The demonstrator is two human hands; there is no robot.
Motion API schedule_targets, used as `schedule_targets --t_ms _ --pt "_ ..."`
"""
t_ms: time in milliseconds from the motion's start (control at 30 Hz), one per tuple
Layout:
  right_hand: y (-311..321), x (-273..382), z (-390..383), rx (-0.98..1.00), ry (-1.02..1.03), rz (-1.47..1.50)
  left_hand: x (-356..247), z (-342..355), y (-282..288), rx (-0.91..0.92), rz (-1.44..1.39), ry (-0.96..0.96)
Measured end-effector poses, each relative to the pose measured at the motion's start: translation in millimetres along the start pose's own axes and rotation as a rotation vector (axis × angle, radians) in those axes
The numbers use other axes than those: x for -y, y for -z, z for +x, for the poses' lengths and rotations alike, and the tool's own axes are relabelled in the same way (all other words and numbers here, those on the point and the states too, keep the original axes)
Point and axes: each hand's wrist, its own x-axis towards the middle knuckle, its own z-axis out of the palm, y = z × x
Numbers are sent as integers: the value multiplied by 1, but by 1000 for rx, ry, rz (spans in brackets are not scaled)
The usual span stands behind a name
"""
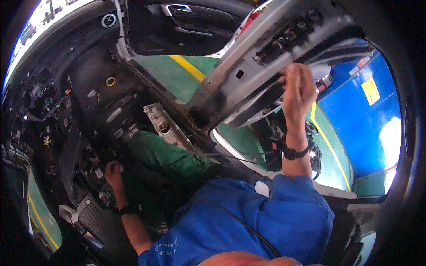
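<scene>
My right hand point(299, 91) is raised beside the bare metal door pillar point(230, 82). Its fingers are bent and held together; whatever they may hold is too small to make out. Just beyond the fingertips, a dark recess with small fittings point(279, 42) runs along the pillar. Low on the left, my left hand point(114, 176) is closed among the exposed parts of the car's centre floor. A small pale spot shows at its fingertips, too blurred to name. Across my green-trousered leg point(171, 155) and toward the pillar runs a thin dark cable point(239, 157).
A long light-coloured trim panel point(166, 126) lies between my leg and the door sill. A roll of tape point(110, 81) rests on the dark footwell floor. Loose wiring point(46, 104) fills the stripped dashboard. The front door point(195, 26) stands open beyond the sill.
</scene>
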Motion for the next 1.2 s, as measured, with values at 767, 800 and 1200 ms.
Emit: schedule_targets --t_ms 767,800,1200 --pt "-9 16 67 -140 652 -828 -8 -2 6 48 -3 40" --pt "-7 16 67 -115 601 -814 -8 -2 5 29 -11 33" --pt "-4 19 71 -42 736 -871 4 1 4 37 40 17"
